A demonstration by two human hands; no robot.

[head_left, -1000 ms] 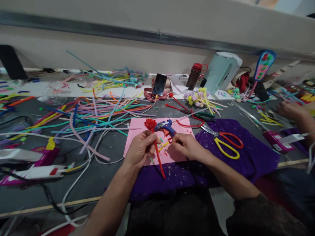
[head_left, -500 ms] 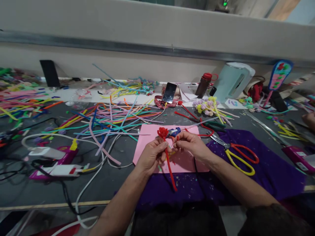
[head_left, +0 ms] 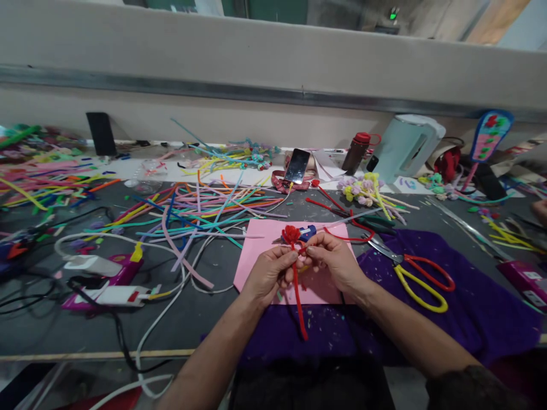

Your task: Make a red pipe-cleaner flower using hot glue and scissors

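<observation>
My left hand (head_left: 270, 274) pinches the stem of a red pipe-cleaner flower (head_left: 291, 233) just under its bloom. The stem's lower end (head_left: 301, 319) hangs below the fingers. Close beside it, my right hand (head_left: 335, 261) is closed on a short red pipe-cleaner strand (head_left: 302, 250) that reaches toward the stem; its far end is hidden by the fingers. Beneath both hands lies a pink sheet (head_left: 254, 256) with small scraps on it. Blue-handled pliers (head_left: 306, 231) rest on the sheet, partly behind the flower.
Scissors (head_left: 421, 279) with red and yellow handles lie on a purple cloth (head_left: 474, 296) at the right. Loose pipe cleaners (head_left: 213, 199) spread at the left. A phone (head_left: 297, 165), a bottle (head_left: 356, 152) and a kettle (head_left: 408, 148) stand behind. White cables (head_left: 164, 310) cross the left side.
My right hand has come in closer to the flower's stem, bringing the short red strand against or near it. The view has shifted slightly.
</observation>
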